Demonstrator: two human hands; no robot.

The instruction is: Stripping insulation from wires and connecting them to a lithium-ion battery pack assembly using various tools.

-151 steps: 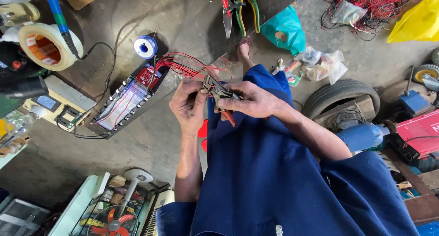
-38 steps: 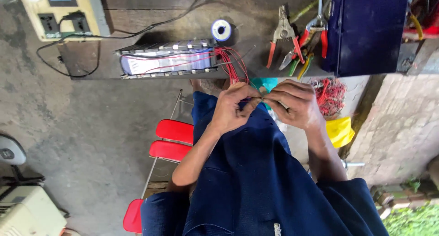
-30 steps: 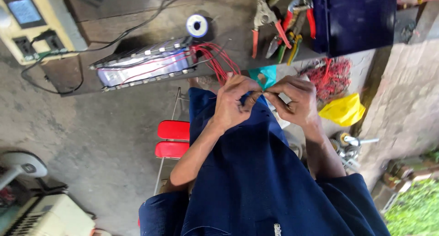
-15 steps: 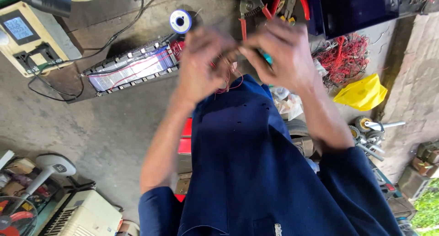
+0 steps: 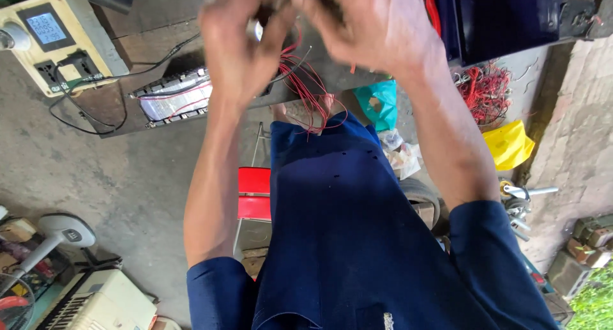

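Presently both hands are raised together, blurred: left hand point(image 5: 239, 46) and right hand point(image 5: 377, 26) pinch the thin red wire bundle point(image 5: 306, 90), which trails to the long transparent-wrapped battery pack point(image 5: 175, 100) on the dark surface point(image 5: 115, 116). Wiring appears unfinished.

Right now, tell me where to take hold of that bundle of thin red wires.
Probably grip the red wires just below the left hand and right hand, coming from the side. There they run together; lower down they fan into loose loops over the blue garment.
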